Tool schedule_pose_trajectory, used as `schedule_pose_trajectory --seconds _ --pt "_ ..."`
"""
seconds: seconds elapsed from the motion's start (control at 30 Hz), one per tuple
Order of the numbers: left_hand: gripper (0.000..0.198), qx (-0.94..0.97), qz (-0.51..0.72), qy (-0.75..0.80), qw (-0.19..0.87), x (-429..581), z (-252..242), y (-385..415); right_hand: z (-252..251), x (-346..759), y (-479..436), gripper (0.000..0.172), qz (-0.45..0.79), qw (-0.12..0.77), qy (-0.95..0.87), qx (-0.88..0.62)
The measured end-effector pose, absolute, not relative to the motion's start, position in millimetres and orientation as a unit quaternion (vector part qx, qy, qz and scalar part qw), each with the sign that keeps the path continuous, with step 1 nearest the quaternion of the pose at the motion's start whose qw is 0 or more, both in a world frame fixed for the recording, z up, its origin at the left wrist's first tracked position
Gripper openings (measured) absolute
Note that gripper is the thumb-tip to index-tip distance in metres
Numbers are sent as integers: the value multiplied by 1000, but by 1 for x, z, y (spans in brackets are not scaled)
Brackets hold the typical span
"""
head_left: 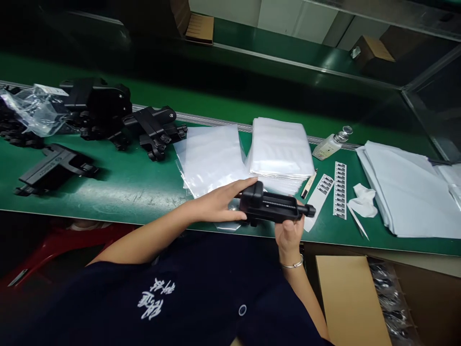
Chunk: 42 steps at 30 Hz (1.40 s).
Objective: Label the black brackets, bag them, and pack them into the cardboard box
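Observation:
Close above the table's front edge I hold a black plastic clamp holder (277, 206), lying level, with a long grooved slot and a knob at its right end. My left hand (216, 202) is wrapped round its left end, thumb below and fingers over the back. From beneath, my right hand (290, 235) grips the right part; some of its fingers are hidden behind the holder. Just behind lie loose clear plastic bags (212, 154) and a thick stack of white bags (281, 146).
More black holders (154, 127) are piled at the left, and a single one (54, 168) lies nearer. On the right are label strips (340, 190), tweezers (357, 222), a crumpled tissue (363, 201), a pump bottle (332, 144) and white sheets (414, 192). Below stands an open carton (353, 298).

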<state>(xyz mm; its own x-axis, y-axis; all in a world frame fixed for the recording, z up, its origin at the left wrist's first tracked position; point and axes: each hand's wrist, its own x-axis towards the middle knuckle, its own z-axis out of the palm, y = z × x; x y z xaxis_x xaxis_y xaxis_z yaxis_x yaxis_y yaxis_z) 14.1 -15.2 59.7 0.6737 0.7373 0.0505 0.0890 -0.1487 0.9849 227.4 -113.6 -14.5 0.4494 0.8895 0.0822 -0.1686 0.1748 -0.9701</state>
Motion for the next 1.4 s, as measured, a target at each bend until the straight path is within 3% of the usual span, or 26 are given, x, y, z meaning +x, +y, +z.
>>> schedule_pose_trajectory --seconds 0.1,0.2,0.27,0.37,0.47,0.67,0.83,0.97,1.13,1.2,1.27,1.4 --pt "71 690 283 299 596 2 53 -18 0 238 -115 76 350 643 -433 -526" --pt "82 593 300 306 682 -1 45 -19 12 244 -108 81 445 601 -445 -493" --pt "85 501 308 312 747 1 40 -19 16 244 -100 73 502 578 -420 -487" --pt "74 363 283 347 818 4 31 -23 15 239 -89 56 530 554 -371 -524" --pt "65 278 263 365 849 4 21 -27 11 230 -84 52 525 549 -348 -549" --pt "54 234 228 364 872 -1 1 -16 26 217 -86 50 436 544 -441 -565" --pt "46 196 218 341 893 14 -1 1 55 194 -89 42 264 424 -647 -577" --pt "47 195 213 335 897 23 2 3 60 185 -93 42 226 404 -675 -574" --pt "52 334 257 390 819 13 6 7 33 262 -87 51 326 439 -591 -593" --pt "62 422 266 448 742 7 4 12 16 320 -85 47 226 458 -466 -722" --pt "70 518 253 509 639 2 -1 17 -1 373 -86 51 120 362 -350 -856" --pt "73 643 197 566 477 -2 -12 19 -24 421 -83 49 122 294 -311 -896"
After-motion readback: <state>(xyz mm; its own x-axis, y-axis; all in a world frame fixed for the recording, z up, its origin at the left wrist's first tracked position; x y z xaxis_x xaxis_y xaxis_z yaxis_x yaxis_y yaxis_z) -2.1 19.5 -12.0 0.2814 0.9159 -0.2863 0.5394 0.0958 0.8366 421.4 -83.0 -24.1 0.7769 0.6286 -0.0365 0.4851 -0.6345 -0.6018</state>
